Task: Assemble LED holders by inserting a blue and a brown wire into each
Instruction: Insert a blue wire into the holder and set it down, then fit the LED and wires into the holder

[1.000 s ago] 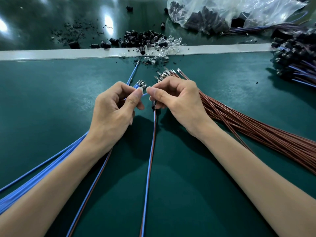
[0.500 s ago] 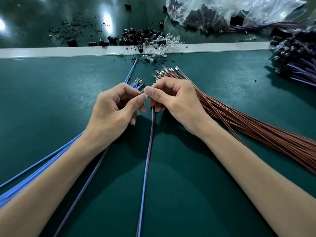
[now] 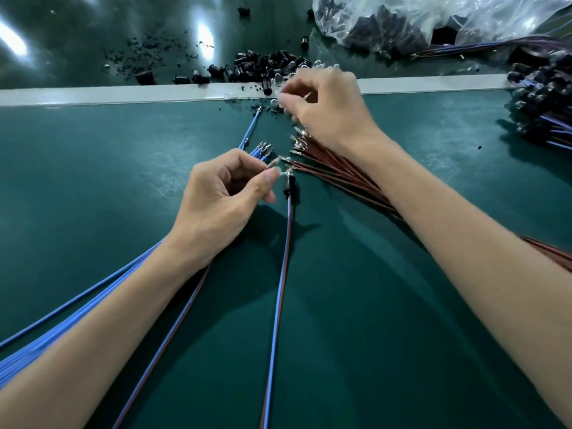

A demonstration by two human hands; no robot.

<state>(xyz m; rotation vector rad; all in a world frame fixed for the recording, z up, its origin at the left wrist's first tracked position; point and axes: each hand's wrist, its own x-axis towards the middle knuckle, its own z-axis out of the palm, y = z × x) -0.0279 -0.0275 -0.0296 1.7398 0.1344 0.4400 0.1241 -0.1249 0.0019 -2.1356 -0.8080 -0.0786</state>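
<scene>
My left hand (image 3: 223, 193) pinches the metal terminal ends (image 3: 275, 165) of a blue and brown wire pair (image 3: 275, 305). A black LED holder (image 3: 289, 184) sits on that pair just below the terminals. A second blue and brown pair (image 3: 173, 323) runs out from under my left wrist. My right hand (image 3: 328, 109) is at the far pile of clear LEDs (image 3: 278, 78), fingers curled and pinching a small clear LED there, though this is blurred. Loose black holders (image 3: 266, 65) lie beside the LEDs. Blue wires (image 3: 46, 345) fan out at the left, and brown wires (image 3: 340, 178) run under my right forearm.
A white strip (image 3: 123, 95) crosses the green mat. Behind it lies a clear plastic bag (image 3: 402, 20) holding black parts. A heap of finished holders with wires (image 3: 544, 103) sits at the right edge. Black crumbs (image 3: 148, 54) are scattered far left.
My right hand left the wire pair and moved forward to the clear LED pile. My left hand stays in place, still pinching the terminals, with the holder now in plain view.
</scene>
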